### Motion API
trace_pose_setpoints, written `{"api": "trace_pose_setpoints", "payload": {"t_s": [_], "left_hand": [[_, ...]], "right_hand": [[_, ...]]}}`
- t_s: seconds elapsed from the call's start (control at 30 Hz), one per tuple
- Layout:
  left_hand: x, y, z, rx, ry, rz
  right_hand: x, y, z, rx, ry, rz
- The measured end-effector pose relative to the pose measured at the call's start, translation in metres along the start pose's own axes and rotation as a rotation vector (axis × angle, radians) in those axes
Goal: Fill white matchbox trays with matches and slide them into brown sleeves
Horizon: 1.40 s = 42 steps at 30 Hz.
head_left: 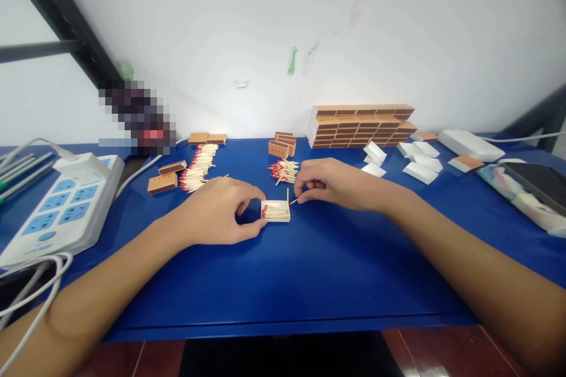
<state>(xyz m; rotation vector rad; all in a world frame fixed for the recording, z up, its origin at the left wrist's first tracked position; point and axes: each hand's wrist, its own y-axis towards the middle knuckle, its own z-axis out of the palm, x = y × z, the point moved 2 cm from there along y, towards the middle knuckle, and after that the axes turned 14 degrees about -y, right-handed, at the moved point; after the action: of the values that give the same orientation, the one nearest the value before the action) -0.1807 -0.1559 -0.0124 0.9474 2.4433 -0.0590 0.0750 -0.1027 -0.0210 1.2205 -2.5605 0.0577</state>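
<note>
A small white matchbox tray, partly filled with red-headed matches, lies on the blue table. My left hand pinches the tray's left end between thumb and finger. Just off the tray's right end, my right hand holds a single match between thumb and fingertips. Another match sticks out by the tray's upper right corner. Behind my right fingers is a loose pile of matches. A longer row of matches lies beyond my left hand.
Stacked matchboxes stand against the wall. Several empty white trays lie at the right, near a phone and a white power bank-like block. A power strip with white cables is at left. More matchboxes sit nearby.
</note>
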Motion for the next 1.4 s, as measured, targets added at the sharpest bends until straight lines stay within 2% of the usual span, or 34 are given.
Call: {"api": "trace_pose_setpoints", "payload": {"t_s": [0.1, 0.23, 0.4, 0.47, 0.6, 0.77, 0.87, 0.97, 1.13, 1.27, 1.4], "left_hand": [[0.000, -0.001, 0.000, 0.001, -0.005, 0.002], [0.000, 0.000, 0.000, 0.003, 0.005, 0.002], [0.000, 0.001, -0.001, -0.020, 0.019, -0.019], [0.000, 0.002, -0.001, -0.031, 0.023, -0.022], [0.001, 0.001, 0.001, -0.032, 0.033, -0.025], [0.002, 0.001, 0.002, -0.037, 0.054, -0.016], [0.001, 0.000, 0.002, -0.036, 0.038, -0.021], [0.001, 0.000, 0.002, -0.036, 0.023, -0.019], [0.001, 0.001, 0.003, -0.027, 0.017, -0.008], [0.001, 0.000, 0.001, -0.034, 0.025, 0.001], [0.001, 0.000, 0.001, -0.034, 0.021, -0.010]], "right_hand": [[0.001, 0.002, 0.004, -0.036, 0.052, -0.018], [0.006, 0.005, 0.010, -0.012, 0.064, -0.040], [0.007, 0.002, 0.006, 0.007, -0.022, 0.082], [0.009, 0.001, 0.002, -0.040, -0.034, 0.105], [0.025, 0.003, 0.004, -0.195, 0.036, 0.132], [0.049, 0.007, 0.018, -0.161, 0.007, 0.111], [0.039, 0.006, 0.011, -0.237, -0.051, 0.136], [0.012, 0.002, -0.001, -0.315, -0.152, 0.178], [-0.020, 0.002, 0.003, -0.147, -0.186, 0.156], [-0.021, 0.004, 0.008, -0.112, -0.179, 0.164], [-0.018, 0.003, 0.002, -0.123, -0.177, 0.182]]}}
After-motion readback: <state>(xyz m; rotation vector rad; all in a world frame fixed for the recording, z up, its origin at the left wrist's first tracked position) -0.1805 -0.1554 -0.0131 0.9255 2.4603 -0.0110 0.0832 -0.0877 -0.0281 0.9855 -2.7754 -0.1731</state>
